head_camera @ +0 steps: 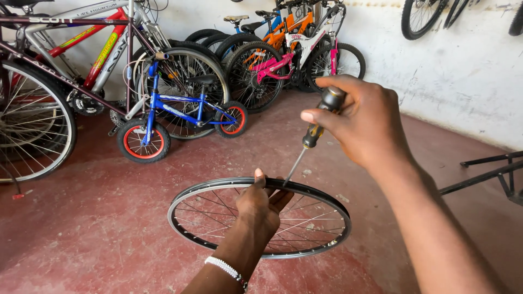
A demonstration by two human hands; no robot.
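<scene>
Bicycle wheel rim (305, 247), black, spoked, without tyre: being held level in the lower centre of the frame, above the red floor (81, 228). Its far edge is being gripped by the left hand (260, 206), fingers curled closed around the rim, thumb pointing up. A white beaded bracelet (226, 269) is being worn on that wrist.

Screwdriver (311, 139), black and amber handle with a thin metal shaft: being held in the right hand (365, 122), right of centre, fingers wrapped shut around the handle top. The shaft is being angled down and left; its tip is being brought to the rim just beside the left hand's fingers, though actual contact cannot be told.

Small blue child's bicycle (180, 111) with red-rimmed wheels: being stood at centre left. Larger bicycles (65, 49), red and silver framed, are being kept at upper left. Further bicycles (289, 49), orange, pink, white and blue, are being leaned against the pale wall (452, 71) at top centre. Hung wheels (422, 16) are being shown partly at upper right. Black metal frame (490, 174): being seen at the right edge.

No containers are being shown.
</scene>
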